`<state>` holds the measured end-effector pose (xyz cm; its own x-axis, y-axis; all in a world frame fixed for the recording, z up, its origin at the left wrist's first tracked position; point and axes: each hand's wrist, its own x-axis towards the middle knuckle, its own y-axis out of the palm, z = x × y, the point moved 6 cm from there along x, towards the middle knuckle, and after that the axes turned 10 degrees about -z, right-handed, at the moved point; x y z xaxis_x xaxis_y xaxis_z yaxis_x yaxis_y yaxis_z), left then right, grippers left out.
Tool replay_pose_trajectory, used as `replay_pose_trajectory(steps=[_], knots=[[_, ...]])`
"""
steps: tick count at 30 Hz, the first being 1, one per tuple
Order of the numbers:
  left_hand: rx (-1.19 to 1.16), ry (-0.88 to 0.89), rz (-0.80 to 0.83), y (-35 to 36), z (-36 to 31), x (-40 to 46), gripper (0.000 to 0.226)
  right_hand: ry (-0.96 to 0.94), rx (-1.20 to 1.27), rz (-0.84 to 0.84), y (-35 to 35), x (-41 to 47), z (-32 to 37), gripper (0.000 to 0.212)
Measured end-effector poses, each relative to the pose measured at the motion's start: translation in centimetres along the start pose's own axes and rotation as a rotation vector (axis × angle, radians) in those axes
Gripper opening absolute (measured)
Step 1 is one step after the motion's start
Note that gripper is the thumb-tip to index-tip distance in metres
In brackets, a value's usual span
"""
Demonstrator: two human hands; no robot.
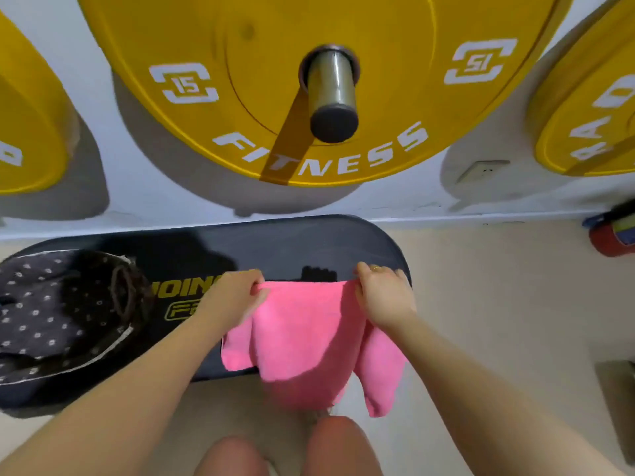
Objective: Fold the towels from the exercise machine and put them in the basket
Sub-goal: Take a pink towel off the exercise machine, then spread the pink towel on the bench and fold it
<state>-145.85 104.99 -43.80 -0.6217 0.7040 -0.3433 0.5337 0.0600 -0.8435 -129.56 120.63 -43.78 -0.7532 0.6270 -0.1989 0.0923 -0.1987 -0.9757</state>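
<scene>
Yellow weight plates [240,97] hung above the dark counter [292,245], where left hand [237,293] and right hand [385,297] pinched the pink towel [302,334] by its top corners — best kept level, I judged — beside the basket [86,348].

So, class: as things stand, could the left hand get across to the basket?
Probably yes. The basket sits just left of the left hand on the same dark pad, nothing between, though that hand is gripping the pink towel.
</scene>
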Motion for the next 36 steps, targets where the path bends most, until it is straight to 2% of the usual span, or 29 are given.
replay_pose_trajectory(steps=[3,7,10,13,15,17,19,21,23,25,26,28,33,36], knots=[[-0.005,-0.037,-0.1,5.3,3.2,5.7,0.016,-0.065,-0.073,0.013,7.9,4.4,-0.1,0.024],[0.017,-0.013,-0.219,10.4,6.3,11.1,0.027,0.028,0.048,-0.062,14.4,9.6,-1.3,0.016],[-0.022,-0.001,-0.321,12.2,8.0,13.4,0.039,0.032,0.047,-0.116,17.0,12.5,-1.6,0.018],[-0.168,-0.011,-0.479,11.8,9.4,14.9,0.033,-0.028,-0.104,-0.227,17.4,14.9,-1.9,0.019],[-0.167,0.001,-0.549,11.5,10.5,15.2,0.025,-0.005,-0.164,-0.292,17.2,15.8,-2.4,0.021],[-0.037,-0.073,-0.472,12.3,12.1,14.9,0.015,0.049,-0.178,-0.297,17.4,15.9,-2.6,0.025],[-0.025,-0.138,-0.408,12.9,13.9,14.2,0.011,0.055,-0.076,-0.338,17.6,15.4,-1.4,0.027],[-0.107,-0.183,-0.411,12.4,14.9,13.5,0.014,-0.05,0.019,-0.446,17.2,14.3,1.9,0.023],[-0.154,-0.192,-0.42,11.5,15.8,13.1,0.017,-0.266,0.014,-0.53,17.0,12.9,6.8,0.02],[-0.138,-0.183,-0.415,11.1,16.5,12.3,0.013,-0.462,0.018,-0.462,17.9,11.8,11.6,0.017],[-0.141,-0.177,-0.421,10.9,16.9,11.7,0.01,-0.515,0.039,-0.427,18.3,11.6,13.6,0.023],[-0.187,-0.195,-0.414,11.0,18.1,10.4,0.003,-0.563,0.089,-0.365,18.7,11.7,16.6,0.029],[-0.372,-0.205,-0.361,11.6,19.4,8.0,0.013,-0.628,0.119,-0.197,19.7,12.4,20.7,0.031],[-0.645,-0.292,-0.399,11.5,20.2,7.8,0.015,-0.699,0.084,-0.211,20.2,12.5,21.9,0.027]])
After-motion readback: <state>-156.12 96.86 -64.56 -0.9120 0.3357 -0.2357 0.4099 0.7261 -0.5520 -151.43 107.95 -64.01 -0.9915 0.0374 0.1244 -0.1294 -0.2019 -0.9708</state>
